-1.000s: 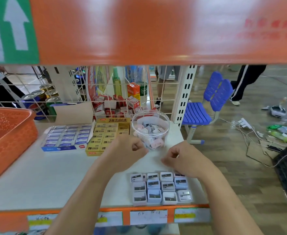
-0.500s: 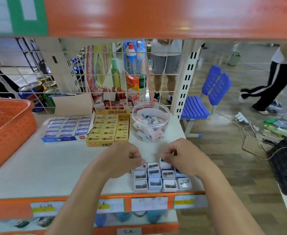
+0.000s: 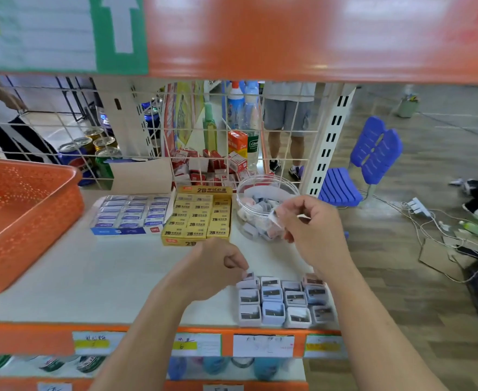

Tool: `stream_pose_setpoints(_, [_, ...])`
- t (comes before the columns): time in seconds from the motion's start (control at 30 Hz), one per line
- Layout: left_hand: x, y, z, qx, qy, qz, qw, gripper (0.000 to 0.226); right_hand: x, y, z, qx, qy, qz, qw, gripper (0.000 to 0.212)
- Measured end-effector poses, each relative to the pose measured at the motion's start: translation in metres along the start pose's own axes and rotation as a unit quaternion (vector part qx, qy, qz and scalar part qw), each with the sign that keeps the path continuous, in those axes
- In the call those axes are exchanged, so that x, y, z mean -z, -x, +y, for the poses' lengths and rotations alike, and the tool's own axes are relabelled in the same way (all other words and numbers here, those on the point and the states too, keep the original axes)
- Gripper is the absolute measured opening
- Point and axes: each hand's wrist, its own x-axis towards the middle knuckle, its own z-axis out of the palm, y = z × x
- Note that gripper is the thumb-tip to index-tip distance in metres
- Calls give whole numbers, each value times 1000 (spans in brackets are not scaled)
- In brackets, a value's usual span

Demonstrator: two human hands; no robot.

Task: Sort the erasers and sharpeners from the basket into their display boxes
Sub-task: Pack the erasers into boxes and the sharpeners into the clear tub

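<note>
Several small pale sharpeners (image 3: 285, 301) stand in a block at the shelf's front right. My left hand (image 3: 218, 266) has curled fingers and pinches one sharpener (image 3: 248, 275) at the block's back left corner. Raised at the near rim of a clear round tub (image 3: 260, 190) of small erasers, my right hand (image 3: 309, 230) pinches a small pale piece (image 3: 275, 217); what it is I cannot tell. A yellow 2B eraser box (image 3: 201, 218) and a blue eraser box (image 3: 130, 215) sit side by side left of the tub. The orange basket (image 3: 20, 218) stands at far left.
A wire grid (image 3: 175, 128) backs the shelf, with cans, bottles and red cartons behind it. An orange upper shelf (image 3: 288, 35) hangs close overhead. A blue chair (image 3: 367, 165), cables and people's legs are on the floor to the right. Price labels line the shelf's front edge (image 3: 260, 345).
My right hand has lifted from the sharpener block up to the clear tub with a small piece pinched. My left hand stays at the block's back left corner.
</note>
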Motion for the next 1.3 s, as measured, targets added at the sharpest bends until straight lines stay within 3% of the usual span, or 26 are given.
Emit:
stream_pose_setpoints(0.13, [1, 3, 1, 12, 8, -3, 1000, 14, -10, -12, -2, -30, -38, 48, 998, 10])
stream_pose_setpoints(0.5, [6, 5, 7, 41, 63, 4, 997, 20, -14, -26, 8, -50, -7, 69, 996, 16])
stream_pose_setpoints(0.9, [38, -15, 51, -59, 51, 123, 989, 10, 13, -21, 20, -53, -19, 92, 994, 17])
stream_pose_setpoints(1.1, [31, -49, 74, -76, -17, 232, 970, 5, 23, -18, 25, -47, 37, 26, 998, 26])
stream_pose_setpoints(1.3, [22, -65, 72, -71, -36, 252, 965, 6, 33, -17, 29, -44, 147, -74, 985, 22])
